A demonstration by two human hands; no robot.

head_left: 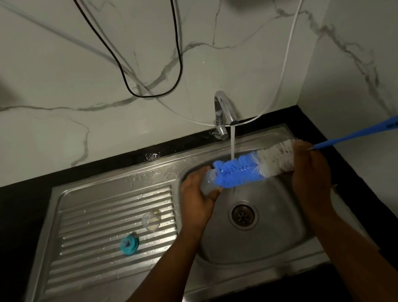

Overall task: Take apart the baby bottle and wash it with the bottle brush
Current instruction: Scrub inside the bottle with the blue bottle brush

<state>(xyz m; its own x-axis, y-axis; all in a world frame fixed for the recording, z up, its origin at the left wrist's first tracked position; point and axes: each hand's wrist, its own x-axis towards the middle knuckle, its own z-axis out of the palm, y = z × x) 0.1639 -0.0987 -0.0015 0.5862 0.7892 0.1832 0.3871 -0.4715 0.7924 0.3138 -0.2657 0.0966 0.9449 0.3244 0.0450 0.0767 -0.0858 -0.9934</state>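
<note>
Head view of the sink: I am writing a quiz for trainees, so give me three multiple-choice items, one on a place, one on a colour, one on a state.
1. Where does the teal ring lie?
A. on the drainboard
B. in the basin
C. on the black counter

2. The right hand grips the bottle brush; its handle is:
A. red
B. blue
C. green

3. While the left hand holds the bottle, the tap is:
A. off
B. running
C. covered by a cloth

Key: A, the ring sits on the ribbed drainboard left of the basin; B, the long handle is plainly blue; B, a stream of water falls from the spout onto the bristles.
</note>
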